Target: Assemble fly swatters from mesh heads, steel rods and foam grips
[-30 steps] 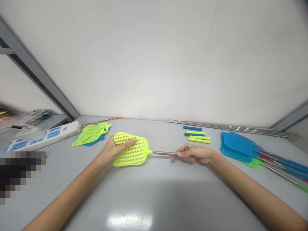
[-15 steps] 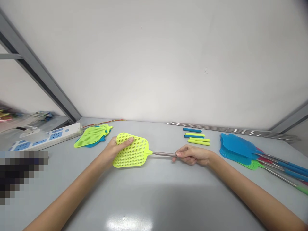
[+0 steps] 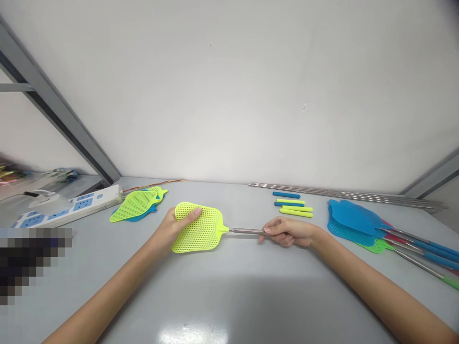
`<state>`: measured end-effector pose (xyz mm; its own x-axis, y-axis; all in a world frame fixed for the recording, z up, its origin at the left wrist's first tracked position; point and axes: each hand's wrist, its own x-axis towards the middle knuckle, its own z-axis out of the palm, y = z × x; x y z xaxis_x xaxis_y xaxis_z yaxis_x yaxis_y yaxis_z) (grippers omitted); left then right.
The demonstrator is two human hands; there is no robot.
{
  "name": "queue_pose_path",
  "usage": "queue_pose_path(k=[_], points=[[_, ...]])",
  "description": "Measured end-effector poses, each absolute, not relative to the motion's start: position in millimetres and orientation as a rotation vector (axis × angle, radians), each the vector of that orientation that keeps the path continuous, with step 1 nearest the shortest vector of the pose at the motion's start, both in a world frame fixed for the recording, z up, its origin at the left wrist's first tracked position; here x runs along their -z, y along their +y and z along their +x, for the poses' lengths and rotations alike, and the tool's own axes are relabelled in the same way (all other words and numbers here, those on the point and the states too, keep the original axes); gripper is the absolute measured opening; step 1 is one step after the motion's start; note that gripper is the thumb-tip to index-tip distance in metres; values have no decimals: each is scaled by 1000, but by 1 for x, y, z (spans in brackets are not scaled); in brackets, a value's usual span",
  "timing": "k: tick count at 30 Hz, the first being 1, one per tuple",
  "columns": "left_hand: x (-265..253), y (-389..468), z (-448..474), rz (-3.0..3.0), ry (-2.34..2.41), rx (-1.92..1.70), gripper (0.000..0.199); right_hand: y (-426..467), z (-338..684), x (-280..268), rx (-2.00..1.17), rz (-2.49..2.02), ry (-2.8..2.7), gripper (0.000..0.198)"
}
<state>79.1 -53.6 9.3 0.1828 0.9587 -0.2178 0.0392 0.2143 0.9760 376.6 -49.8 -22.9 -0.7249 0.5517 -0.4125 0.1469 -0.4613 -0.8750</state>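
Note:
My left hand [image 3: 176, 228] is closed on the far left side of a yellow-green fly swatter head [image 3: 201, 228], thumb on top and the other fingers hidden beneath it. The head is a perforated paddle with a narrow neck at its right. From that neck a thin metal rod [image 3: 245, 231] runs to the right. My right hand [image 3: 287, 231] pinches the rod between thumb and fingers, with the rod's right end hidden in the grip. Both hands hold the swatter a little above the grey table [image 3: 229, 306].
Loose yellow and blue swatter heads [image 3: 134, 205] lie left, beside a white power strip [image 3: 100, 198]. Several blue and yellow grip tubes [image 3: 294, 211] lie behind my right hand. Metal rods [image 3: 344, 193] line the wall. Swatters with blue heads [image 3: 355, 220] are piled at right.
The swatter head and my left hand have shifted slightly right and down in the view. My right hand has stayed nearly in place, still on the rod.

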Motion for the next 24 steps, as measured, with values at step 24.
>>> queue_pose_path(k=[24], points=[[-2, -53, 79, 1147, 1151, -924, 28, -50, 378, 23, -2235, -1005, -1426, 24]])
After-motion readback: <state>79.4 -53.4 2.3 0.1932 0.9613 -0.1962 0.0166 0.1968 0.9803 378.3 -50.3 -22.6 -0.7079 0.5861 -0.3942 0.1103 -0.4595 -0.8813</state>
